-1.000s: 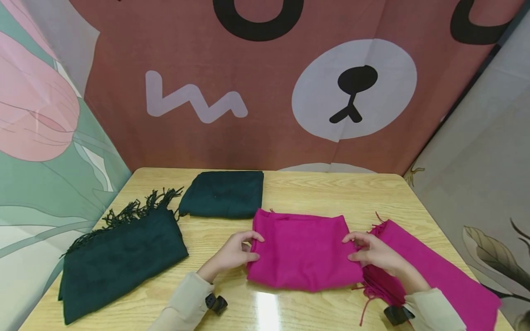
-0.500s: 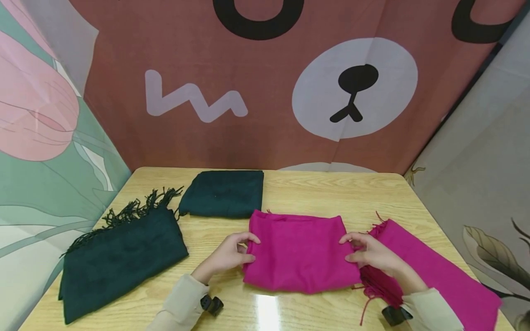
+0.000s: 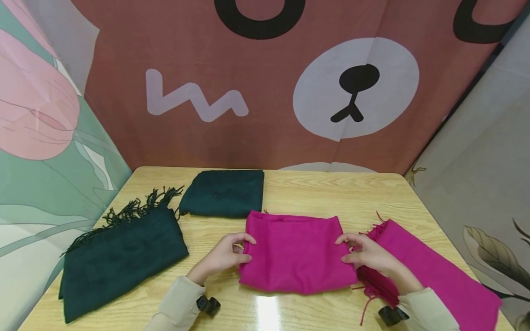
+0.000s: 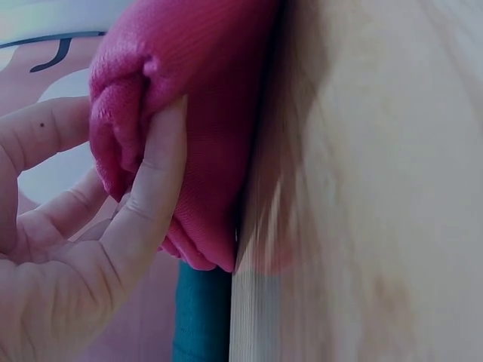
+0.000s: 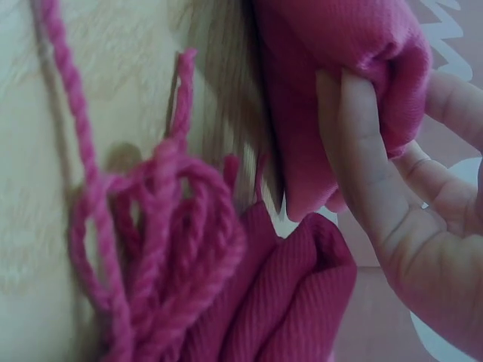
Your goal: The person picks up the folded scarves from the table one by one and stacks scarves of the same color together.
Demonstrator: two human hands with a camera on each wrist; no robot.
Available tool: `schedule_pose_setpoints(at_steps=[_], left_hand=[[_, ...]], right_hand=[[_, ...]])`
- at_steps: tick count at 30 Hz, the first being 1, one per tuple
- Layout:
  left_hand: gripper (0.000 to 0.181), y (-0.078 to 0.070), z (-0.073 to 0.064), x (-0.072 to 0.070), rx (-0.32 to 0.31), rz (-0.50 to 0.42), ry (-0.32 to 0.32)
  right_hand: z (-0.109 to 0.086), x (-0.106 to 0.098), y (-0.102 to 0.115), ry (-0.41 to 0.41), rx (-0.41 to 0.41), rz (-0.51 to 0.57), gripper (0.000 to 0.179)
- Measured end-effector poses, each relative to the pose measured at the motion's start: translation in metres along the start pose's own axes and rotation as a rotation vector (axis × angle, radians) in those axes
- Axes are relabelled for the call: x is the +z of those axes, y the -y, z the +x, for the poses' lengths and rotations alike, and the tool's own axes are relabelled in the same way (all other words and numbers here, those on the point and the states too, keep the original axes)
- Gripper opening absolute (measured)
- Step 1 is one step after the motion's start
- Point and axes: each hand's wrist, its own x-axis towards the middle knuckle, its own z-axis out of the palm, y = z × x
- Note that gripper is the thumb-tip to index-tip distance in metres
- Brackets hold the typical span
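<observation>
A magenta scarf (image 3: 299,255), folded into a thick rectangle, lies in front of the person in the head view. My left hand (image 3: 223,255) pinches its left edge between thumb and fingers. On the opposite edge my right hand (image 3: 368,253) has the same kind of pinch. In the left wrist view the thumb presses on the near face of the folded scarf (image 4: 215,128), whose layers show at the side. The right wrist view has the thumb against the scarf (image 5: 302,98) close over the table, with the other fingers behind the fold.
Right of the hands lies a second magenta scarf (image 3: 434,271), its fringe (image 5: 158,226) bunched beside the right hand. A dark green fringed scarf (image 3: 124,262) lies at the left; another dark green folded scarf (image 3: 223,194) is behind. All are on a wooden table (image 3: 331,193).
Both hands have shifted the folded magenta scarf a little to the left and slightly toward the person, keeping their pinch on both edges. The other scarves stay put.
</observation>
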Motion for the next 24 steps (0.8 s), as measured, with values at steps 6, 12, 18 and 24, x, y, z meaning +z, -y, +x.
schedule_pose_setpoints(at_steps=[6, 12, 18, 24], left_hand=[[0.027, -0.009, -0.005, -0.001, -0.013, -0.001, -0.005], [0.026, -0.017, -0.009, -0.004, -0.019, -0.002, 0.003], [0.028, 0.002, -0.007, -0.008, -0.02, -0.027, 0.002], [0.029, 0.007, -0.009, -0.011, -0.016, -0.043, 0.003]], right_hand=[[0.001, 0.004, 0.003, -0.009, 0.001, -0.03, 0.035], [0.003, 0.006, 0.004, -0.001, 0.007, -0.01, 0.035], [0.006, 0.009, 0.003, 0.016, 0.004, 0.01, 0.035], [0.007, 0.01, 0.004, 0.023, 0.01, -0.007, 0.034]])
